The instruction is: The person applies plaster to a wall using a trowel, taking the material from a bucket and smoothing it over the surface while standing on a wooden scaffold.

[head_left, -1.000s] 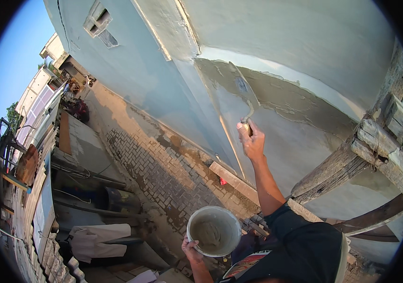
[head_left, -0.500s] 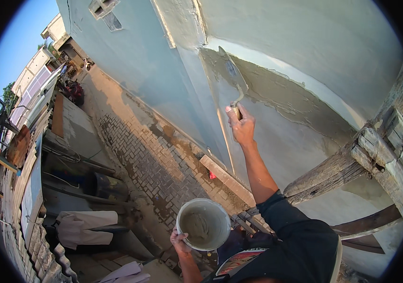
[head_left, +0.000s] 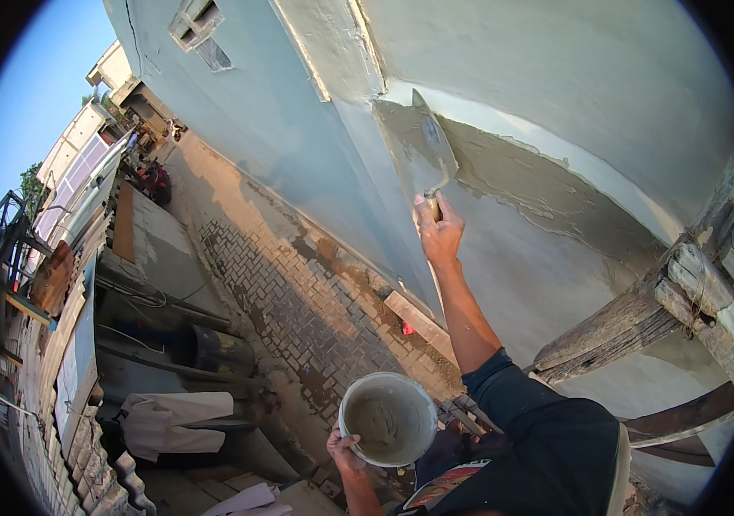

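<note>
Fingers: right hand (head_left: 441, 232) wrapped tight around the handle of a pointed grey steel trowel (head_left: 432, 146); left hand (head_left: 345, 447) curled over the rim of a round white plastic bucket (head_left: 387, 419).
Wall: pale blue rendered house wall (head_left: 281, 120), wet grey plaster patch (head_left: 513, 176) high up.
Scaffold: rough wooden beams (head_left: 642, 318), right of the raised arm.
Bucket: held low, grey plaster inside.
Trowel: blade flat against the wet patch.
</note>
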Available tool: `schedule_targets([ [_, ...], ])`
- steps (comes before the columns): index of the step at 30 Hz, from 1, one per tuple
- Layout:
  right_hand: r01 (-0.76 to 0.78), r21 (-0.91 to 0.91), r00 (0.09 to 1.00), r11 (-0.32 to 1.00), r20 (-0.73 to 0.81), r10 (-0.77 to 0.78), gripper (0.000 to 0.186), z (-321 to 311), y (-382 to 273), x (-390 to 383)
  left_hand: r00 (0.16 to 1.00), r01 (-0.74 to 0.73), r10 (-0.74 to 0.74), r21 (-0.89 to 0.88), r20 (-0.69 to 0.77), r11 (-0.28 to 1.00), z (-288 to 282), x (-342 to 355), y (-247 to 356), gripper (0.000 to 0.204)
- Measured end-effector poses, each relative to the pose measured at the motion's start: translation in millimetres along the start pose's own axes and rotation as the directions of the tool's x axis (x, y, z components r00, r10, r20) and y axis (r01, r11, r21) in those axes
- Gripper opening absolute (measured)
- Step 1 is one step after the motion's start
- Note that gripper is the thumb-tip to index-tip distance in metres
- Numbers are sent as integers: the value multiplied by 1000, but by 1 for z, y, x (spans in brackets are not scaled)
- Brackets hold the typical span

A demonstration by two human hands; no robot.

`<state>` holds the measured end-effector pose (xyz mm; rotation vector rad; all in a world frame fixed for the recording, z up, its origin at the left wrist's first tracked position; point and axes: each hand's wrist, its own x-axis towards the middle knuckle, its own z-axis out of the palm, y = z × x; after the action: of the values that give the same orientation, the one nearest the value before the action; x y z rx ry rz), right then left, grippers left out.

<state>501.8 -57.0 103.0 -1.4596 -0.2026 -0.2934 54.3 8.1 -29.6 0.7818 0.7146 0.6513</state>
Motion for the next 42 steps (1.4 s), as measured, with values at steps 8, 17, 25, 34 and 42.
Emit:
schedule_targets([
  [8, 22, -14, 986, 1000, 164, -20, 37, 29, 8, 20, 998, -49, 51, 51, -28, 997, -9, 12, -2, 45],
  [17, 19, 191, 1000, 981, -17, -16, 39, 15, 11, -6, 999, -21, 20, -25, -34, 999, -5, -7, 5, 59],
  [25, 29, -85, 998, 996, 49, -25, 34, 20, 19, 15, 1000, -11, 11, 19, -10, 1000, -25, 3, -10, 60],
  [34, -123, 286, 991, 950, 93, 101, 28, -23, -37, -17, 997, -18, 13, -67, -79, 998, -22, -3, -7, 44],
  [42, -271, 221, 953, 937, 200, 228, 34, -33, 11, -10, 996, -78, 79, -16, 30, 997, -38, 4, -20, 53],
])
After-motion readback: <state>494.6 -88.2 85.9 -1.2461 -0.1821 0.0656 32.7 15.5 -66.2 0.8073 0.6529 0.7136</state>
